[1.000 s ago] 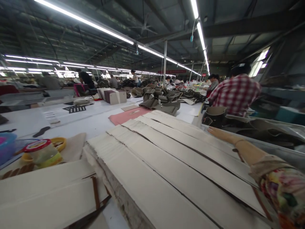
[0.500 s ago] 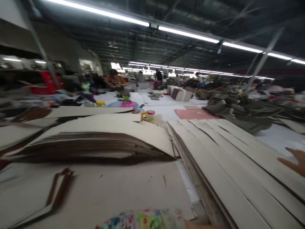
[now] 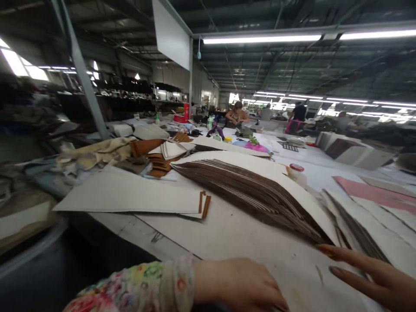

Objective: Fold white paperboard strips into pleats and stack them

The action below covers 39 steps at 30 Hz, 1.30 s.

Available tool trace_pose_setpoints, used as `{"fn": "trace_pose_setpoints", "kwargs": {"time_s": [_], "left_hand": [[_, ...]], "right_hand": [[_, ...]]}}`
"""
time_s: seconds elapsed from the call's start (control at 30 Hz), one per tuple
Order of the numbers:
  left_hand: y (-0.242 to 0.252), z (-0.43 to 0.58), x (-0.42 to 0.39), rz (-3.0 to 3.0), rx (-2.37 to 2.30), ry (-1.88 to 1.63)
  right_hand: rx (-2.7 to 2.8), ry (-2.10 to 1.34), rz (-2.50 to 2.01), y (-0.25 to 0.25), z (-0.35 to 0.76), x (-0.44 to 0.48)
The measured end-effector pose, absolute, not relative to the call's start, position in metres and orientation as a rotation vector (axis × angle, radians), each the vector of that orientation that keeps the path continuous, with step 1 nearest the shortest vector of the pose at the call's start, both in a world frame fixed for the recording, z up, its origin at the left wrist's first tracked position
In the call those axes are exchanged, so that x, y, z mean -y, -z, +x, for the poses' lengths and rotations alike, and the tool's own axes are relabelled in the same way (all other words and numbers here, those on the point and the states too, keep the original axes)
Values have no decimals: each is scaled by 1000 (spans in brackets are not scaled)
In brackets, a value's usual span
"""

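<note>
My left hand [image 3: 242, 284] lies at the bottom of the view on a large off-white sheet [image 3: 234, 234], back of the hand up, its fingers mostly cut off by the frame edge. My right hand [image 3: 370, 275] reaches in from the lower right with fingers stretched out flat on the same sheet, fingertips close to the near corner of a thick fanned stack of white-and-brown sheets [image 3: 256, 190]. Neither hand holds anything that I can see.
Further stacks of cut strips [image 3: 373, 225] lie to the right, with a pink sheet [image 3: 373, 193] beyond. A loose white sheet [image 3: 130, 195] and brown leather pieces [image 3: 156, 158] sit to the left. A jar with a red lid [image 3: 296, 170] stands mid-table. Other people work far behind.
The view has swung left across the table. Both hands have come down into view onto the off-white sheet beside the fanned stack.
</note>
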<state>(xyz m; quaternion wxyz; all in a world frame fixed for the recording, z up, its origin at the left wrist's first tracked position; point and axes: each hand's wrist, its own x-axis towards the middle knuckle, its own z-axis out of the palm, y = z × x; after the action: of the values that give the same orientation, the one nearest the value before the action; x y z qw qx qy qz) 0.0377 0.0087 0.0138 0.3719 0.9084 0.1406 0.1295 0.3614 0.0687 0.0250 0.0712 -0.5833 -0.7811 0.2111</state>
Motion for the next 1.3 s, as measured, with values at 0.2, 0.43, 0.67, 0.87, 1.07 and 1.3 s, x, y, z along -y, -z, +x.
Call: {"fn": "trace_pose_setpoints", "kwargs": {"time_s": [0.2, 0.43, 0.67, 0.87, 1.07, 1.3], "left_hand": [[-32, -141, -80, 2457, -1792, -564], [7, -186, -125, 2402, -2076, -514], [16, -183, -127, 2454, -2151, -487], [9, -181, -137, 2480, -2186, -471], [-6, -172, -114, 2624, -2189, -575], [-40, -85, -95, 2889, -2009, -789]], "right_hand": [[2537, -788, -1454, -56, 212, -79], [2286, -916, -1060, -25, 99, -103], [2111, -1060, -1037, 30, 97, -128], [2028, -1129, -1002, 38, 111, -132], [1893, -1051, -990, 23, 112, -130], [1614, -579, -899, -36, 158, -111]]}}
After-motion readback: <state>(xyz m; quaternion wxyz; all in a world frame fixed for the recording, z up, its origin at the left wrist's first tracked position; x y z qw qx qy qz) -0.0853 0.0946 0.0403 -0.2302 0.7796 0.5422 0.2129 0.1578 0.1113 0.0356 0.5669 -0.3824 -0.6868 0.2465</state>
